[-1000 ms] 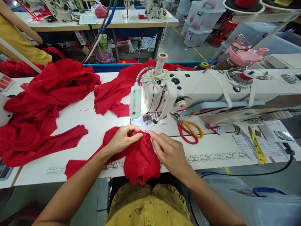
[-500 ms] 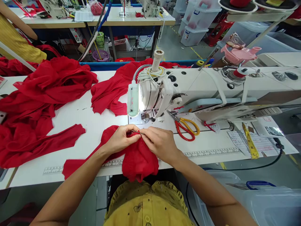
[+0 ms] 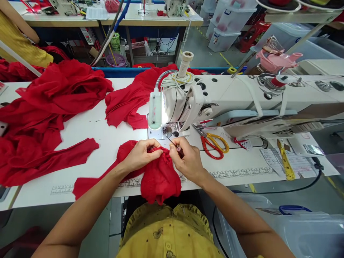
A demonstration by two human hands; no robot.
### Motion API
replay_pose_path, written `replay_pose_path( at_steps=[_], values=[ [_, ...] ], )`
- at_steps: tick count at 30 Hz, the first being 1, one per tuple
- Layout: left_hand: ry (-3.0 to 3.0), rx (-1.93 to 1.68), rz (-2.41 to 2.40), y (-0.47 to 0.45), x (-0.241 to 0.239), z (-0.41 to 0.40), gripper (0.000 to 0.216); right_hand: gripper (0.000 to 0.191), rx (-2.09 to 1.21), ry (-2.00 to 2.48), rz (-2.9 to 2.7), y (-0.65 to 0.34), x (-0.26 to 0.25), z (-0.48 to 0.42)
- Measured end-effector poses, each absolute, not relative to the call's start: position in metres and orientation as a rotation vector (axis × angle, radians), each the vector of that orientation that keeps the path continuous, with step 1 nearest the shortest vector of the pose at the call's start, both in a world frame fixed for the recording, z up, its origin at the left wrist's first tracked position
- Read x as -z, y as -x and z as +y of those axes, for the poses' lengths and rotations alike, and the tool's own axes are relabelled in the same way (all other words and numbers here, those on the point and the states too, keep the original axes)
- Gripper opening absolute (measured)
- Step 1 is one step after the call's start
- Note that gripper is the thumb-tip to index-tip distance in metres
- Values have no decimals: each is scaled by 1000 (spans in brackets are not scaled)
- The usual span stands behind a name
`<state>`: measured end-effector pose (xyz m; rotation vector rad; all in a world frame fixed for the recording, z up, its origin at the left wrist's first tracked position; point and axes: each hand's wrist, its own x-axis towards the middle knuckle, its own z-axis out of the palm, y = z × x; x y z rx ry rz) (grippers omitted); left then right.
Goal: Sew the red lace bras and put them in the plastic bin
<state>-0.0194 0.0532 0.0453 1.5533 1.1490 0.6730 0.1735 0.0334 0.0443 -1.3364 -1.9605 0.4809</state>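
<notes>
A bunched piece of red knit fabric is held at the near edge of the white worktop, directly in front of the needle end of the white industrial sewing machine. Its lower part hangs over the edge. Its gathered upper edge is pinched in the left hand, whose grip is closed on the cloth. The grip of the right hand is closed on a thin metal pointed tool. The tip is set at the same edge, just beside the left fingertips; what kind of tool it is cannot be told.

The step in hand is judged to be fine handwork on a seam or gather at that edge, not stitching under the needle. A next move would call for the edge to be held taut and the tip guided clear of the fingers.

In front of the machine's arm lie red-and-yellow-handled scissors and a yellow tape measure. To the machine's left, loose red cloth is heaped.
</notes>
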Motion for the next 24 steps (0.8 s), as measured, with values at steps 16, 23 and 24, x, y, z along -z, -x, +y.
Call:
replay_pose_path(
  at_steps=[16, 23, 24],
  values=[
    [-1515, -628, 1102, 22, -47, 53, 19, 22, -34, 1227, -2154, -181, -37, 37],
    [-1495, -627, 1065, 22, -46, 53, 22, 19, -402, 1209, -2121, -181, -39, 36],
    [-1513, -628, 1056, 22, -45, 53, 22, 19, -441, 1206, -2138, -178, -39, 36]
  ],
)
